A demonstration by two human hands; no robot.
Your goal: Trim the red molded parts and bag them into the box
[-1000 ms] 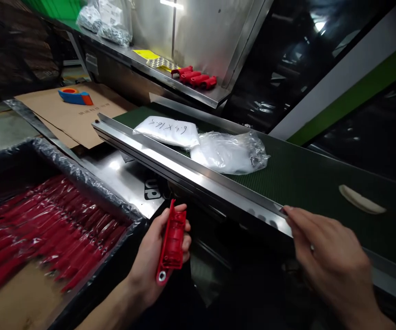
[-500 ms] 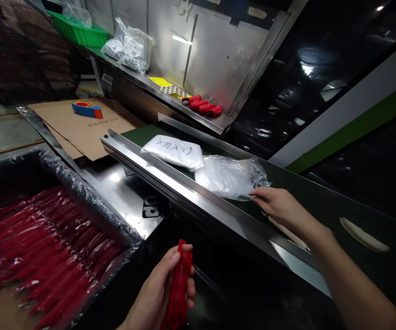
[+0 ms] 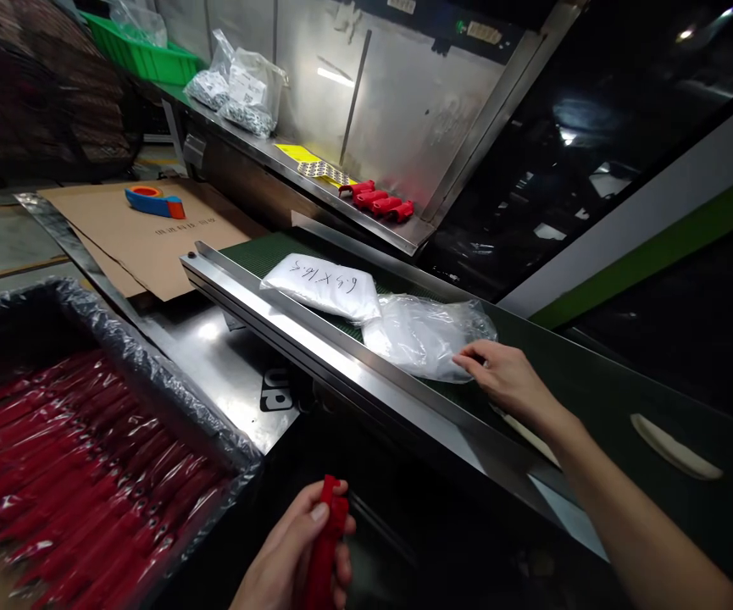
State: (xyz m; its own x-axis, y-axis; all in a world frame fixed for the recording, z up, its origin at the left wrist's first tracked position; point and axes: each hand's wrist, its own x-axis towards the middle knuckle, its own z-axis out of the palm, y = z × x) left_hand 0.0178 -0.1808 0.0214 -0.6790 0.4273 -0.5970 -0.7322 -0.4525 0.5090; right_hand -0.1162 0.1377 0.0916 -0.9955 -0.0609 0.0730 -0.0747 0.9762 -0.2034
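Observation:
My left hand [image 3: 296, 542] is wrapped round a red part [image 3: 324, 551] at the bottom centre. My right hand [image 3: 506, 377] has its thumb and fingers pinched at the near right corner of a pile of clear plastic bags [image 3: 420, 335], on the green belt [image 3: 537, 356]. Whether a bag edge is between those fingertips is too small to tell. Beside the pile, to the left, lies a white packet [image 3: 321, 286] with handwriting on it.
A box lined with black plastic [image 3: 150, 364] holds bagged red parts at the left. A tape dispenser [image 3: 153, 203] rests on cardboard [image 3: 124, 246]. Red pieces [image 3: 379, 203] sit on the back shelf [image 3: 397, 233]. Two pale curved pieces, one at the right [image 3: 674, 447], lie on the belt.
My right hand has shifted slightly left over the bag corner. My left hand, still round the red part, has moved a little down and left in view.

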